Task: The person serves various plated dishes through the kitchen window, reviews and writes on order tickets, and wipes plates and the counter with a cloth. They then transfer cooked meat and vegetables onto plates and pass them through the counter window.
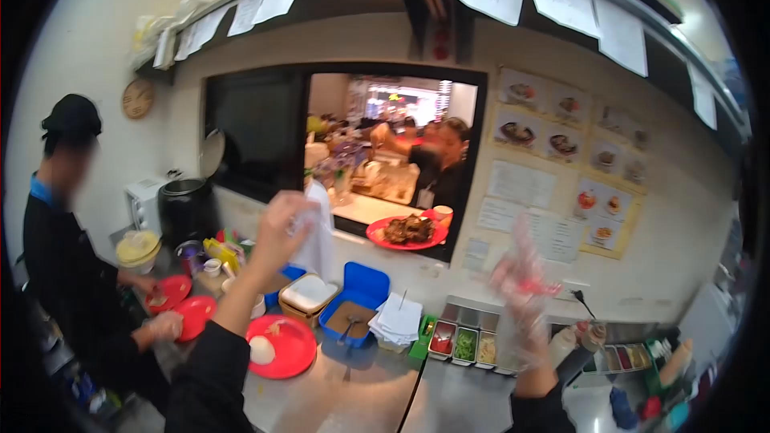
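My left hand point(286, 228) is bare and raised in front of the serving window, its fingers curled at a white cloth point(318, 236) that hangs down beside them. My right hand point(523, 277), in a clear plastic glove, is lifted before the wall on the right. Motion blurs its fingers, and reddish streaks show on the glove. Below my left forearm lies a red plate point(298, 353) with a white dome of rice point(261, 350) and some scraps of food. Another red plate point(425, 242) with browned meat point(407, 229) and a small cup point(442, 213) stands on the window ledge.
A co-worker point(72, 256) at the left handles red plates point(195, 317). On the counter are a blue lidded box point(365, 282) with a spoon, stacked white papers point(396, 321), trays of chopped toppings point(465, 343) and squeeze bottles point(563, 345). Another person point(445, 156) stands beyond the window.
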`<state>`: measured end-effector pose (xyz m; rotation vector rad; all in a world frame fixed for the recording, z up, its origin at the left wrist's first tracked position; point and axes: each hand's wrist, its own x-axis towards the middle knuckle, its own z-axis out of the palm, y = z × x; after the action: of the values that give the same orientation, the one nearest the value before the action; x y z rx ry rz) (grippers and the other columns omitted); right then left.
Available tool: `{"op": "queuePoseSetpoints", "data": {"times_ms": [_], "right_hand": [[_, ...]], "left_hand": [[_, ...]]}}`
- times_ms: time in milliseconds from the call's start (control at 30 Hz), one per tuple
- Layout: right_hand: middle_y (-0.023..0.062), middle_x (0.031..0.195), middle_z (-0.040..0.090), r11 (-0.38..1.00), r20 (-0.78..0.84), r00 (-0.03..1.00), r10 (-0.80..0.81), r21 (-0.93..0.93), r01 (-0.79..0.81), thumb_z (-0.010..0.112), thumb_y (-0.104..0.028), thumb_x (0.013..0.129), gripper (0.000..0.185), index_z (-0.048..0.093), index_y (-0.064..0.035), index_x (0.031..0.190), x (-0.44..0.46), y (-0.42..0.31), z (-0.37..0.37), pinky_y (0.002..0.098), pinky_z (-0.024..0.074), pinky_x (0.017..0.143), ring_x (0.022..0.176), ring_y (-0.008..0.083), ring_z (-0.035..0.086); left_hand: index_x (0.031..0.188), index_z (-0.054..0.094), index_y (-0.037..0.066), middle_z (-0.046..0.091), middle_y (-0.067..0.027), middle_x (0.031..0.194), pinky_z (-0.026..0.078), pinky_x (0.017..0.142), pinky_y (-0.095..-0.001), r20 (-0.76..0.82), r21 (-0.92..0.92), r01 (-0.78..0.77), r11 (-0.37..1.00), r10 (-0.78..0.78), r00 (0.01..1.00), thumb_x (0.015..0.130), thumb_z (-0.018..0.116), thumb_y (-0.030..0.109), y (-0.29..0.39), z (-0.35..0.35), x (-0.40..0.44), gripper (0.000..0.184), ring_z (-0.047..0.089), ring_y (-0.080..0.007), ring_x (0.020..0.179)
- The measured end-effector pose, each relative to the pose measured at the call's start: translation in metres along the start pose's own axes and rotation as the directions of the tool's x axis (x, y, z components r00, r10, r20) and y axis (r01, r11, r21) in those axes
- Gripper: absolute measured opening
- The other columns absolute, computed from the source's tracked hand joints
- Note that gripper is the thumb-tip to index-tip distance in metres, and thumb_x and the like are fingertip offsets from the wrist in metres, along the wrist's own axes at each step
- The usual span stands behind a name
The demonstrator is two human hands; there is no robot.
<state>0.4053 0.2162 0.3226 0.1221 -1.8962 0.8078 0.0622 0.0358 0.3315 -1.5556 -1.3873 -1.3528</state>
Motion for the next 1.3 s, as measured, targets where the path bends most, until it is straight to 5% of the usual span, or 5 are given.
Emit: {"op": "queuePoseSetpoints", "data": {"times_ms": [100, 433, 800, 1067, 1300], "right_hand": [[0.0122, 0.116, 0.054, 0.914, -0.131, 0.905, -0.404, -0.108, 0.392, 0.059, -0.011, 0.074, 0.070, 0.028, -0.0042, 0.136, 0.110, -0.098, -0.002, 0.0193, 0.0401, 0.049, 0.053, 0.0068, 0.049], [0.0056, 0.074, 0.064, 0.547, -0.005, 0.978, -0.208, -0.830, 0.112, 0.052, -0.034, 0.089, 0.035, 0.065, -0.0018, 0.082, 0.156, -0.097, 0.063, 0.0344, 0.0433, 0.062, 0.062, 0.0144, 0.057], [0.0035, 0.063, 0.054, 0.981, 0.048, 0.995, -0.093, 0.178, 0.083, 0.072, -0.012, 0.069, 0.015, 0.060, -0.0042, 0.065, 0.301, -0.092, 0.167, 0.0281, 0.0378, 0.062, 0.062, 0.0121, 0.048], [0.0121, 0.085, 0.058, 0.992, -0.246, 0.962, 0.120, -0.013, -0.127, 0.071, -0.053, 0.066, 0.066, 0.060, 0.0063, 0.091, 0.416, -0.065, 0.284, 0.0360, 0.0420, 0.078, 0.081, 0.0223, 0.054], [0.0038, 0.062, 0.052, 0.977, -0.553, 0.820, 0.148, 0.211, -0.034, 0.073, -0.017, 0.072, 0.029, 0.050, -0.0001, 0.073, 0.495, -0.033, 0.310, 0.0253, 0.0425, 0.050, 0.051, 0.0132, 0.051]], "left_hand": [[0.094, 0.063, 0.003, 0.060, -0.0104, 0.090, 0.047, 0.071, -0.0296, -0.093, -0.052, -0.029, 0.998, 0.024, 0.995, 0.068, 0.061, -0.005, -0.015, -0.036, 0.070, 0.028, 0.060, -0.0242, 0.084], [0.101, 0.062, 0.002, 0.058, -0.0089, 0.096, 0.044, 0.079, -0.0258, -0.176, 0.087, -0.284, 0.955, 0.295, 0.939, 0.068, 0.056, -0.005, -0.038, -0.111, 0.178, 0.034, 0.058, -0.0184, 0.090], [0.099, 0.066, 0.004, 0.065, -0.0163, 0.093, 0.047, 0.073, -0.0299, -0.367, 0.084, 0.107, 0.991, -0.069, 0.928, 0.065, 0.056, 0.004, -0.149, -0.223, 0.296, 0.035, 0.063, -0.0231, 0.080], [0.108, 0.061, 0.001, 0.062, -0.0082, 0.093, 0.044, 0.066, -0.0219, -0.317, 0.066, 0.117, 0.991, -0.090, 0.944, 0.070, 0.053, 0.001, -0.171, -0.241, 0.245, 0.038, 0.055, -0.0097, 0.072], [0.109, 0.061, 0.002, 0.062, -0.0074, 0.097, 0.045, 0.068, -0.0213, -0.255, 0.017, 0.084, 0.996, -0.077, 0.964, 0.073, 0.054, -0.001, -0.188, -0.261, 0.236, 0.037, 0.056, -0.0088, 0.075]]}}
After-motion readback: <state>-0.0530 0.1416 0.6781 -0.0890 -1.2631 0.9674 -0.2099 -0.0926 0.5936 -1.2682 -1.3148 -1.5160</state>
